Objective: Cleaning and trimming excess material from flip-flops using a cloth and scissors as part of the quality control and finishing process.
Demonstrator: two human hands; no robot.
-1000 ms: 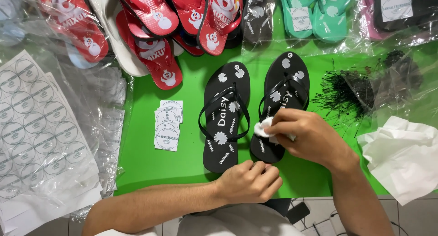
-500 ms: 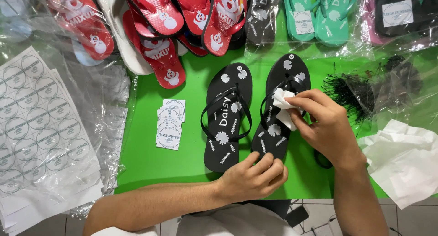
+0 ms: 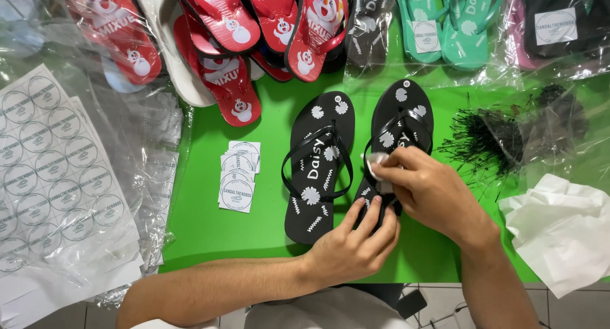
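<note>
A: Where does open room lie on the green bench [image 3: 210, 233]?

B: A bare strip runs along the near edge, below the stack of round-printed label cards [image 3: 237, 175]. The far edge is crowded with red flip-flops [image 3: 222, 62] and teal flip-flops [image 3: 445, 24] in clear bags. Sticker sheets [image 3: 51, 183] under crinkled film close the left side; white tissue paper [image 3: 562, 230] and a heap of thin black plastic tag pins [image 3: 489, 138] close the right.

A: What lies at the centre?

B: Two black flip-flops, matte foam soles with white flower prints and glossy straps. The left black flip-flop [image 3: 318, 170] lies free; the right black flip-flop [image 3: 400, 122], just beside it, is under both hands.

A: How are the hands posed?

B: The right hand [image 3: 432, 192] arches over the strap, its grip pinched together on a small white cloth [image 3: 376, 160] pressed against the sole. The left hand [image 3: 352, 246] comes in from the near edge, forearm lying across the bench, fingers [image 3: 372, 214] curled onto the heel end of that sandal, holding it down.
</note>
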